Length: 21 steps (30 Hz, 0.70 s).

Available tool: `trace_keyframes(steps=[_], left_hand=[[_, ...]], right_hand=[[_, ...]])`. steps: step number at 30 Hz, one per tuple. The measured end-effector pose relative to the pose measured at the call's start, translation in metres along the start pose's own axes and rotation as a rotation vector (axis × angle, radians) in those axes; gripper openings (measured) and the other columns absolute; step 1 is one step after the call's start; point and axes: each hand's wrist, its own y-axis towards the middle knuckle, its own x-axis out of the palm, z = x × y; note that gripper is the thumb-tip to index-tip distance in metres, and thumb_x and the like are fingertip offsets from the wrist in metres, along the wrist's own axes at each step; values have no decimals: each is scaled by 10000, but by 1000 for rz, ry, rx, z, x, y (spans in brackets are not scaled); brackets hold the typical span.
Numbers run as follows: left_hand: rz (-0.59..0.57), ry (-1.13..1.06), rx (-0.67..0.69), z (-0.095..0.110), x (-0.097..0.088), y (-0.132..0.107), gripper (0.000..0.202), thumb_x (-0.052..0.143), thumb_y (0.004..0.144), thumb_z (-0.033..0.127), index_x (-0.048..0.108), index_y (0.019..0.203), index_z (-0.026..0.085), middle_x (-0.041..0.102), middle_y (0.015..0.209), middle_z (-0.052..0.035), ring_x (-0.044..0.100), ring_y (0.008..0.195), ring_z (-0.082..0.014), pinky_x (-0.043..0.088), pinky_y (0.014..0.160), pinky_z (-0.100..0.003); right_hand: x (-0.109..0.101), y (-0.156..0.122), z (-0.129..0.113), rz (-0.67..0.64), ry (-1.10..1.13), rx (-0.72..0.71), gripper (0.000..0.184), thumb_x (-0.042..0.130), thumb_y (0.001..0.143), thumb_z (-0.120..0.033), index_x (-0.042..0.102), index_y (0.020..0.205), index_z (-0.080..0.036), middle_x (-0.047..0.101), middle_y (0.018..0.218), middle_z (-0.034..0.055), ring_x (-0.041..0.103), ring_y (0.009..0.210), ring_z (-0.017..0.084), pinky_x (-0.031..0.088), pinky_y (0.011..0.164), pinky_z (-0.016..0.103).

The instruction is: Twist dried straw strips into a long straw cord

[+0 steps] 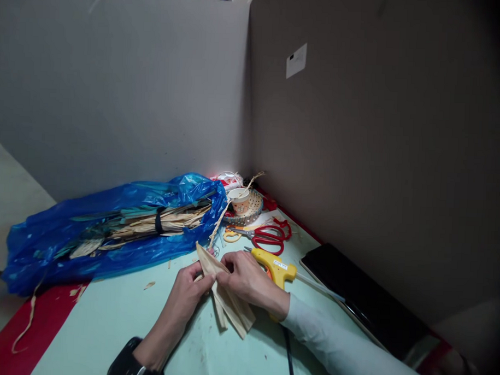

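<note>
Both my hands meet over the pale green tabletop [118,308], pinching strips of dried, straw-coloured leaf [234,307] that look like corn husk. My left hand [191,284] is closed on the husk from the left, thumb on top. My right hand [247,277] grips it from the right, with fingers curled over the upper part. One pointed end sticks up between the hands; wider ends hang down below. Just beyond my right hand lies a yellow hot glue gun [275,266], partly hidden by that hand.
A blue plastic bag [122,196] at the left holds a tied bundle of dried strips [170,220]. Red-handled scissors [268,240], a small cup [239,199] and a round woven piece [255,207] lie toward the corner. A black flat case [353,289] rests along the right wall.
</note>
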Motion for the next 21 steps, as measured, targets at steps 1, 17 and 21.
trace_keyframes(steps=[1, 17, 21], left_hand=[[4, 4, 4, 0, 0, 0, 266, 676, 652, 264, 741, 872, 130, 511, 470, 54, 361, 453, -101, 273, 470, -217], [-10, -36, -18, -3, -1, 0, 395, 714, 666, 401, 715, 942, 118, 485, 445, 62, 381, 432, -103, 297, 458, -217], [20, -36, -11, -7, -3, 2, 380, 718, 655, 407, 717, 905, 121, 496, 434, 52, 432, 454, -123, 318, 459, -218]], right_hand=[[1, 0, 0, 2, -4, 1, 104, 556, 682, -239, 581, 633, -150, 457, 560, -30, 396, 563, 103, 220, 505, 230], [-4, -1, -4, 30, 105, 45, 113, 554, 692, -238, 552, 620, -150, 430, 557, -39, 387, 565, 101, 199, 507, 238], [-6, -2, 0, 21, 117, 11, 128, 543, 715, -239, 548, 624, -150, 428, 560, -39, 400, 577, 101, 204, 510, 232]])
